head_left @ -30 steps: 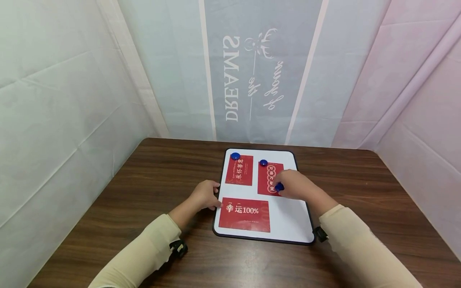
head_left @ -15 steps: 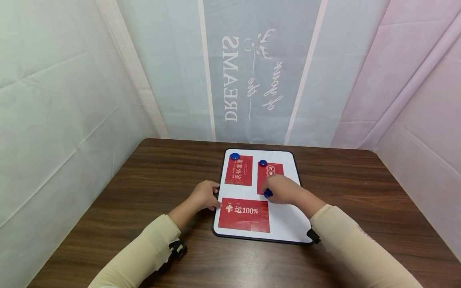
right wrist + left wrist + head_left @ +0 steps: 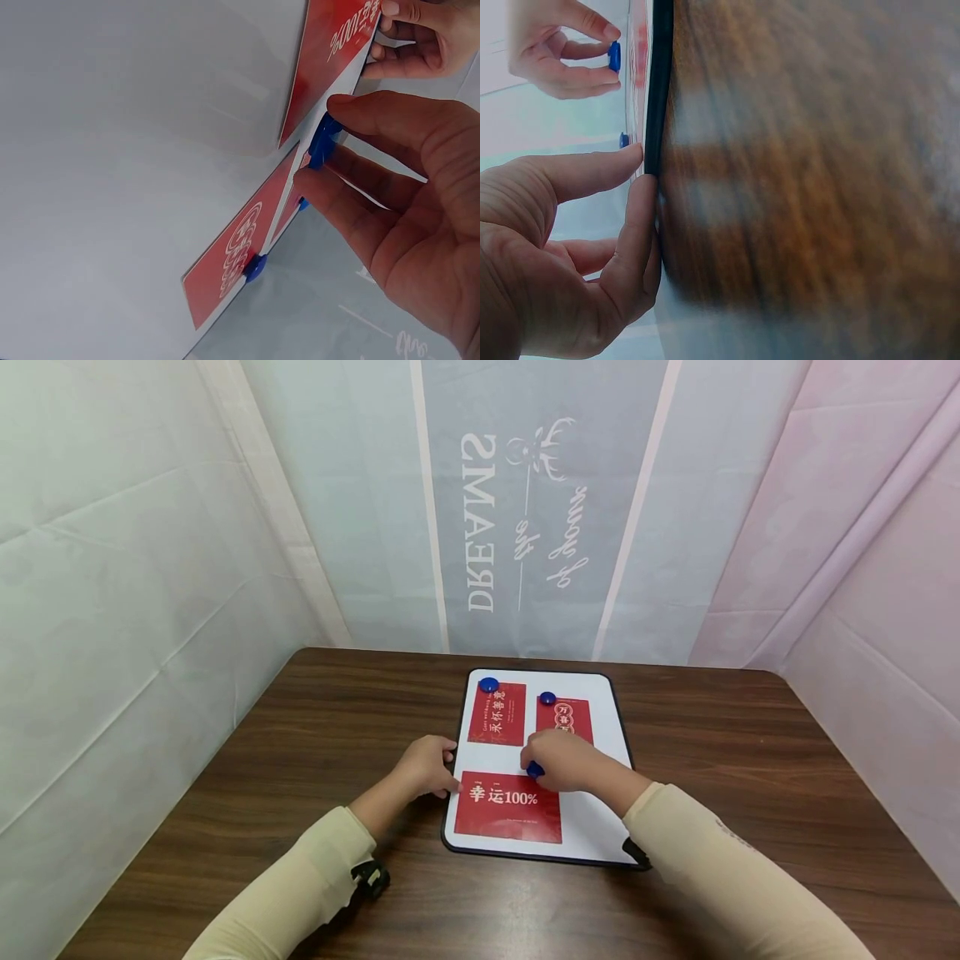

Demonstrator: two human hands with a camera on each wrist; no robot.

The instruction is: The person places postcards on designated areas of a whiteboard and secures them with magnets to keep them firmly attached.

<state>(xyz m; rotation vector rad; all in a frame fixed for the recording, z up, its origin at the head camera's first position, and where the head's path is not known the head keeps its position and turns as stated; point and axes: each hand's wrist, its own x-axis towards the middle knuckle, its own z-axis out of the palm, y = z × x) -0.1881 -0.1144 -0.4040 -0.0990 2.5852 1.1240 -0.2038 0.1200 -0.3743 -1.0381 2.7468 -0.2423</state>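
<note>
My left hand [image 3: 425,767] grips the left edge of a black-framed whiteboard [image 3: 592,818], thumb on its front and fingers behind. Between thumb and fingers, my right hand [image 3: 566,762] pinches a round blue magnet [image 3: 325,141]. In the left wrist view that magnet is held just off the board's face. Below it lies a wide red card [image 3: 508,810] with white lettering, near my left thumb. Two upright red cards are on the upper half, the left card [image 3: 510,717] and the right card [image 3: 579,714], partly hidden by my right hand.
One blue magnet [image 3: 489,685] sits at the top of the left card, and another blue magnet [image 3: 548,698] at the top of the right one. The brown wooden table [image 3: 322,718] meets a hanging printed curtain [image 3: 525,635] at its back edge.
My right hand has moved left with the blue magnet, from the lower part of the right card to the upper edge of the wide card. The left hand stays put.
</note>
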